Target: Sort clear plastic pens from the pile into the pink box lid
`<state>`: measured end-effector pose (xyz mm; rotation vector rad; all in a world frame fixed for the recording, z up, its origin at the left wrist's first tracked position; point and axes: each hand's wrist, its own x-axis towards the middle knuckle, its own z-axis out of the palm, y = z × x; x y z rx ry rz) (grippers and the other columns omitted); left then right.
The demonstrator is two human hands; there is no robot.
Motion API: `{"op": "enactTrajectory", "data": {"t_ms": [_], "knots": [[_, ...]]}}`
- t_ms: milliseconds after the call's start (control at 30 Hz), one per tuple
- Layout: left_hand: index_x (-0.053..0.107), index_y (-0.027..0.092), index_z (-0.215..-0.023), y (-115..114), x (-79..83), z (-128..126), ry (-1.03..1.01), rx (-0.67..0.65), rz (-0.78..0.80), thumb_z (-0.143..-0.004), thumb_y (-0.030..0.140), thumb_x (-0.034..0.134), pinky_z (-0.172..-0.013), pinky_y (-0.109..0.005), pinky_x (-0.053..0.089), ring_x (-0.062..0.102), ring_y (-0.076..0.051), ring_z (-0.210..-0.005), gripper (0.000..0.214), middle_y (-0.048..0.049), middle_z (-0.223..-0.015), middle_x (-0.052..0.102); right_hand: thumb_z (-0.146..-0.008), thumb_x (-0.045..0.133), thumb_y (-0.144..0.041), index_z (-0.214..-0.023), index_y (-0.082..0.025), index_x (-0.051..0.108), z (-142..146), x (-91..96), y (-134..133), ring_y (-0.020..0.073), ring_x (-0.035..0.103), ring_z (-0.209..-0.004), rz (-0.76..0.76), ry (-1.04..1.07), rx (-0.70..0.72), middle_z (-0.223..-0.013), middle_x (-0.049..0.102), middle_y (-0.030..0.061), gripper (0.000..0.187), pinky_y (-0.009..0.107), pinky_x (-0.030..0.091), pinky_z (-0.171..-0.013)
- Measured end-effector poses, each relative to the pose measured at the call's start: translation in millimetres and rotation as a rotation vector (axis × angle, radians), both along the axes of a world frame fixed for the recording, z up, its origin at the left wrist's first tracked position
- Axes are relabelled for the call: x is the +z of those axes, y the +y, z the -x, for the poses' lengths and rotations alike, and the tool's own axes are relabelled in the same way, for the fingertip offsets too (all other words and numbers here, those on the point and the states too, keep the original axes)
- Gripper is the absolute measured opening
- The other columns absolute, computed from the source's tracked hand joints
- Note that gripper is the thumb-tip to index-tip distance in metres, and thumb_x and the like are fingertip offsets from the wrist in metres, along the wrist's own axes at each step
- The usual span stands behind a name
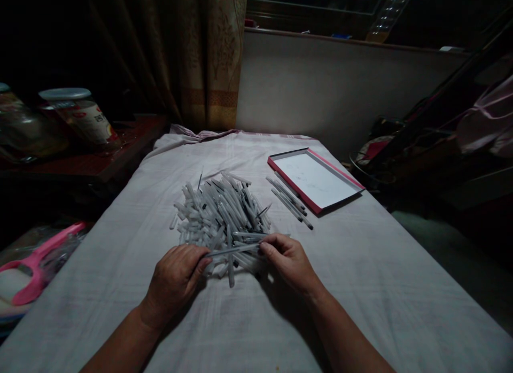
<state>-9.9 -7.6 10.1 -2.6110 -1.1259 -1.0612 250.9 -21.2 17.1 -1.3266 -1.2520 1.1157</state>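
Note:
Between my two hands lies a thin pen barrel (pixel 234 249), held level over the near side of a heap. My left hand (pixel 176 277) pinches its left end, and my right hand (pixel 290 261) pinches the right end between thumb and fingers. The heap (pixel 216 210) is made of many clear and whitish pen parts, some with dark tips, and short caps on its left side. To the right of the heap, several pens (pixel 289 200) with dark ends lie side by side. Beside them rests a shallow red-edged box lid (pixel 316 175) with a white inside.
A pale checked cloth (pixel 132 287) covers the table. At left stand a side table (pixel 120 159) with jars (pixel 82 114) and a pink-handled item (pixel 38 266) below. A curtain (pixel 204 57) and wall rise behind; dim clutter lies at right.

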Motion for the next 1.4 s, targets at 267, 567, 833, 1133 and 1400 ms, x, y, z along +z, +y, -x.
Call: {"op": "enactTrajectory", "data": {"t_ms": [267, 567, 833, 1133, 1400], "knots": [[0.062, 0.018, -0.095, 0.4, -0.9, 0.2, 0.005, -0.003, 0.005, -0.099, 0.031, 0.046, -0.068, -0.029, 0.049, 0.064, -0.017, -0.069, 0.021, -0.003, -0.077, 0.07, -0.074, 0.07, -0.038, -0.078, -0.02, 0.071, -2.7, -0.2, 0.9, 0.0166, 0.059, -0.066, 0.004, 0.07, 0.011, -0.07, 0.068, 0.002, 0.018, 0.031, 0.048, -0.065], [0.061, 0.017, -0.095, 0.2, -2.5, 0.1, 0.02, -0.019, 0.003, -0.1, 0.031, 0.046, -0.067, -0.029, 0.049, 0.064, -0.016, -0.069, 0.022, -0.0031, -0.078, 0.069, -0.071, 0.073, -0.036, -0.083, -0.021, 0.071, -2.0, -1.3, 0.4, 0.0161, 0.058, -0.067, 0.051, 0.095, 0.007, -0.072, 0.065, 0.0006, 0.02, 0.03, 0.047, -0.064], [0.064, 0.019, -0.093, 0.0, -0.9, 0.1, 0.017, -0.005, 0.034, -0.099, 0.033, 0.045, -0.067, -0.029, 0.05, 0.065, -0.016, -0.068, 0.024, -0.0029, -0.076, 0.071, -0.069, 0.075, -0.035, -0.086, -0.022, 0.071, -3.2, 0.1, 0.5, 0.0161, 0.06, -0.068, 0.056, 0.121, 0.015, -0.074, 0.068, 0.0007, 0.021, 0.03, 0.049, -0.067], [0.062, 0.019, -0.082, -0.1, 2.2, -0.4, 0.002, 0.001, 0.057, -0.1, 0.03, 0.042, -0.063, -0.029, 0.047, 0.062, -0.016, -0.063, 0.029, -0.0024, -0.07, 0.067, -0.069, 0.074, -0.035, -0.076, -0.021, 0.073, -3.9, 5.6, 0.5, 0.0199, 0.064, -0.07, -0.015, 0.048, -0.018, -0.074, 0.071, 0.0036, 0.015, 0.033, 0.051, -0.066], [0.061, 0.019, -0.093, 6.2, -2.6, 8.6, -0.045, 0.073, -0.004, -0.098, 0.03, 0.047, -0.072, -0.031, 0.048, 0.064, -0.018, -0.071, 0.019, -0.0032, -0.078, 0.07, -0.072, 0.068, -0.05, -0.078, -0.019, 0.077, -59.0, -19.1, 22.3, 0.0262, 0.07, -0.082, -0.086, -0.297, -0.44, -0.082, 0.076, 0.0088, 0.033, 0.039, 0.053, -0.079]]}}
